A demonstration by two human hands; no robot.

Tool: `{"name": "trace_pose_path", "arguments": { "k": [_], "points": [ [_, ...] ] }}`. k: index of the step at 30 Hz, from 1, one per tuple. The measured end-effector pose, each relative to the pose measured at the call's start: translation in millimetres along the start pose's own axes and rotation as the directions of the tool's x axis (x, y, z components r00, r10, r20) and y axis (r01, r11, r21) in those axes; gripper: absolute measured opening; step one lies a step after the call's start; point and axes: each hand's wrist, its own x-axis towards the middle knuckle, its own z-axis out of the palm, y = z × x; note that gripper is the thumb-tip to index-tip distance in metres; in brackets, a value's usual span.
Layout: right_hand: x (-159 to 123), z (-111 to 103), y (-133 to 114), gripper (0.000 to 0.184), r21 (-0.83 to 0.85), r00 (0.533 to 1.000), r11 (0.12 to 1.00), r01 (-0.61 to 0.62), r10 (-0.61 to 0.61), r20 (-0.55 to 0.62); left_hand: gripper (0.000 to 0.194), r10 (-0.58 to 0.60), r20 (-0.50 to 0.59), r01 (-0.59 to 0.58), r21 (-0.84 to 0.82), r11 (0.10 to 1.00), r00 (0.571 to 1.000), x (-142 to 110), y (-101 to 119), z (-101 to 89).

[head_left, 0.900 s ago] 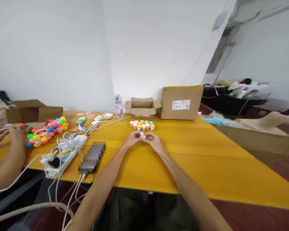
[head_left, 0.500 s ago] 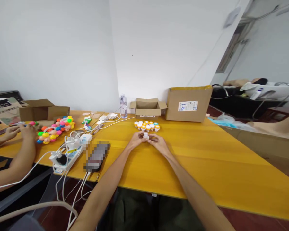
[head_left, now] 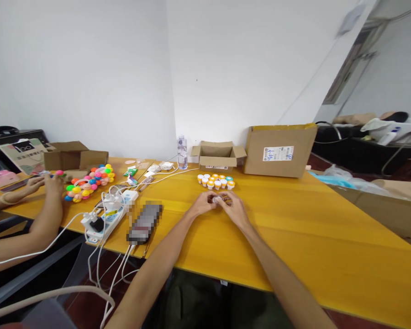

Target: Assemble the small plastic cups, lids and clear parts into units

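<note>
Between both hands, left hand (head_left: 202, 209) and right hand (head_left: 233, 209) pinch one small white plastic jar (head_left: 216, 199); the cluster of orange- and blue-capped jars (head_left: 215, 181) sits just beyond.

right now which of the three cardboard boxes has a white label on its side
The big box at the back right of the table. The small open box beside it and the far-left box show no such label.

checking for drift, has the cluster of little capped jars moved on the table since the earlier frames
No. The cluster of small jars sits just in front of the open cardboard box as before; its rightward shift in the picture matches the box's, so the camera turned.
</note>
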Motion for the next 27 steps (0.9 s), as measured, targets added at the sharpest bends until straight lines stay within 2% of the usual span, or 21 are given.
{"name": "trace_pose_path", "arguments": {
  "k": [4, 8, 11, 16, 27],
  "points": [
    [1, -4, 5, 0.034, 0.140, 0.994, 0.984, -0.111, 0.111, 0.014, 0.032, -0.012, -0.015, 0.011, -0.102, 0.995, 1.000, 2, 1, -3.2],
    [3, -3, 7, 0.044, 0.275, 0.973, 0.934, -0.227, 0.227, 0.032, 0.034, -0.017, -0.033, 0.013, -0.104, 0.994, 0.999, 3, 4, -7.8],
    [4, -1, 6, 0.046, 0.326, 0.963, 0.907, -0.267, 0.263, 0.056, 0.034, -0.007, -0.037, 0.004, -0.102, 0.995, 0.999, 2, 7, -10.1],
    [5, 1, 5, 0.044, 0.287, 0.967, 0.923, -0.255, 0.243, 0.078, 0.039, -0.023, -0.016, 0.021, -0.106, 0.994, 1.000, 0, 11, -12.0],
    [5, 3, 8, 0.026, 0.162, 0.989, 0.978, -0.133, 0.122, 0.078, 0.045, -0.031, -0.030, 0.031, -0.004, 1.000, 0.999, 0, 14, -11.5]
  ]
}}
